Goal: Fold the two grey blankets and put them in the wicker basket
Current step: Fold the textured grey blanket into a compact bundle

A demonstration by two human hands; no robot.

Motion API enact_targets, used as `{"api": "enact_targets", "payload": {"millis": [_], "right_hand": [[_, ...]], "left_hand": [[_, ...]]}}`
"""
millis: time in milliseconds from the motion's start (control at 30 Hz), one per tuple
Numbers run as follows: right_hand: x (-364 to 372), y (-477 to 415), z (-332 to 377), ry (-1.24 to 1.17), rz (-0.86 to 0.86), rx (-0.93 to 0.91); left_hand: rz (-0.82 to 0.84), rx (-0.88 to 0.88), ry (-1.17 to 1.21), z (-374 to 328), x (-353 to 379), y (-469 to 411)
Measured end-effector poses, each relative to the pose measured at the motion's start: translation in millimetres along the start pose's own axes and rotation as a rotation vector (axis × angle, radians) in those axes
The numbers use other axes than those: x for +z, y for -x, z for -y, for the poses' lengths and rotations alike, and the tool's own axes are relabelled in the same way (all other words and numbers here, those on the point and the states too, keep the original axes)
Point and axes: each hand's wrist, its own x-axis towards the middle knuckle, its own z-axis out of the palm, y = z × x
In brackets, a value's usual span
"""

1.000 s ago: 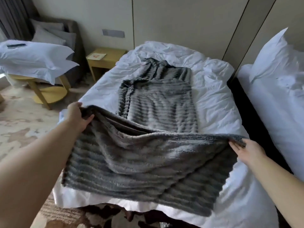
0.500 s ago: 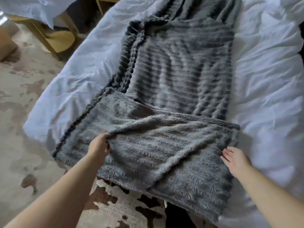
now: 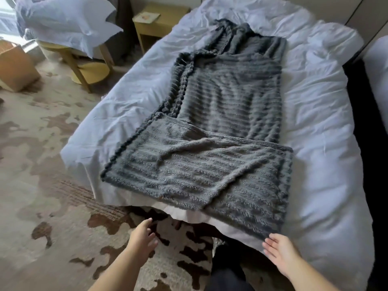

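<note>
A long grey ribbed blanket [image 3: 228,97] lies lengthwise on the white bed [image 3: 327,127]. Its near end is folded back over itself as a wrinkled flap [image 3: 201,173] at the foot of the bed. My left hand [image 3: 142,236] hovers open over the carpet, just short of the bed's edge, touching nothing. My right hand [image 3: 281,253] is open with fingers spread, right beside the flap's near right corner, holding nothing. Only one grey blanket can be made out. No wicker basket is in view.
A patterned carpet [image 3: 42,185] covers the floor on the left. A yellow round table [image 3: 84,64] with white pillows [image 3: 63,19] stands at the back left, a brown box [image 3: 14,66] beside it, a yellow nightstand [image 3: 159,19] behind. A second bed [image 3: 378,66] lies at right.
Both hands let go of the blanket's near end after laying it folded on the bed, then drew back toward me. The flap now rests flat.
</note>
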Motion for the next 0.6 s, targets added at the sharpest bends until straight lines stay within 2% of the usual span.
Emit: {"api": "enact_targets", "payload": {"millis": [200, 367, 500, 600], "right_hand": [[3, 29, -56, -0.024, 0.053, 0.101], [24, 11, -52, -0.156, 0.019, 0.169], [47, -31, -43, -0.419, -0.024, 0.288], [60, -57, -30, -0.620, -0.090, 0.285]], "left_hand": [[0.014, -0.017, 0.037, -8, -48, 8], [0.022, -0.039, 0.075, -36, -22, -30], [-0.001, -0.085, 0.180, -61, 16, -81], [-0.047, -0.088, 0.334, -84, 36, -118]]}}
